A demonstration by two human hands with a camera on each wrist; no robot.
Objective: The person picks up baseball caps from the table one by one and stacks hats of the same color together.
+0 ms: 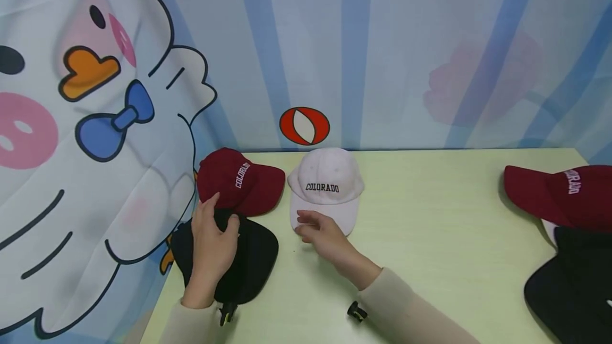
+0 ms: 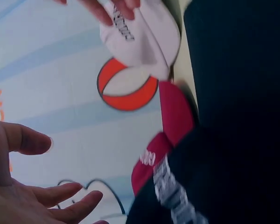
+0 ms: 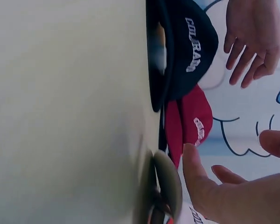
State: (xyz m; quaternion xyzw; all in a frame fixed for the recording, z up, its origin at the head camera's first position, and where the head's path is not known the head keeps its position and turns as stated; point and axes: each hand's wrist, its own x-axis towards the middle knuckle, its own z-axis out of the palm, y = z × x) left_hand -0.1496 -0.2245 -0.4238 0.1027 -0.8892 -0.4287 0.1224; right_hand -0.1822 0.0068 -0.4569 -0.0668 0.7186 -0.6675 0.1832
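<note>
On the pale green table (image 1: 430,216), the left hand (image 1: 210,243) hovers with fingers spread and relaxed over the black cap (image 1: 253,264), gripping nothing. The right hand (image 1: 322,235), fingers loose and holding nothing, touches the brim of the white COLORADO cap (image 1: 327,179), beside a maroon cap (image 1: 239,179)
</note>
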